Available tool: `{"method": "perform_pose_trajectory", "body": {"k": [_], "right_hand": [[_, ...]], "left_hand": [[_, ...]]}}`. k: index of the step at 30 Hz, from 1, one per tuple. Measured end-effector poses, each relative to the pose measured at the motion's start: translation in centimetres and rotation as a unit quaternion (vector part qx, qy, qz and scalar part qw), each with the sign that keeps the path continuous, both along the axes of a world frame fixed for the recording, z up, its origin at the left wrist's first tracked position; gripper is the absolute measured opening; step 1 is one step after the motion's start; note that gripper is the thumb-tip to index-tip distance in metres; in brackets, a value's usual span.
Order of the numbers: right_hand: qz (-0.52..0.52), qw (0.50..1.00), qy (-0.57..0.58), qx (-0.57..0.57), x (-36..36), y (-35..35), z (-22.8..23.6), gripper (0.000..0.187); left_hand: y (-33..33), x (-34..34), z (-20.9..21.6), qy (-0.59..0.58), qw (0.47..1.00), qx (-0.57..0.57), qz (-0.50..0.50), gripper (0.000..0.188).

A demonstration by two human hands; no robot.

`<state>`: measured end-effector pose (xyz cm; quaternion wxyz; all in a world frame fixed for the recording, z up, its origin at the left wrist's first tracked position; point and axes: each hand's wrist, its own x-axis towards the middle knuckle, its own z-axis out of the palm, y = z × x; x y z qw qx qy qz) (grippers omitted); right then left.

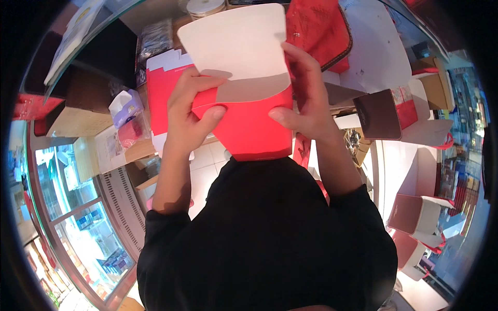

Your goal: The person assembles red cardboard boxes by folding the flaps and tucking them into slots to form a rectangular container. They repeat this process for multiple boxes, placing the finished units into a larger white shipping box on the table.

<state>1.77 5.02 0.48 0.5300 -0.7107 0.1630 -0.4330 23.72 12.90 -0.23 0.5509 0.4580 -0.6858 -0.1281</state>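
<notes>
Held up at chest height between left hand [189, 111] and right hand [306, 98]: a red carton [249, 129], white flap raised. Fingers of both clamped on its side panels. Likely light, thin card, easily creased; best gripped along the folded edges.
</notes>
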Motion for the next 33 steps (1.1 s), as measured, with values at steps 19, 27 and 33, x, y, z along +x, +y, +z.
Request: {"method": "perform_pose_trajectory", "body": {"k": [19,27,33], "right_hand": [[0.009,0.996,0.064,-0.058,-0.9,-0.3,1.1,0.078],[0.004,0.992,0.124,-0.022,-1.5,-0.3,1.6,0.068],[-0.005,0.994,0.107,-0.006,-1.8,-1.3,1.1,0.052]], "left_hand": [[0.2,0.0,1.2,0.043,0.984,0.167,-0.040,0.072],[-0.1,0.0,0.8,0.018,0.983,0.177,-0.045,0.070],[0.0,0.1,0.7,0.050,0.977,0.195,-0.076,0.072]]}}
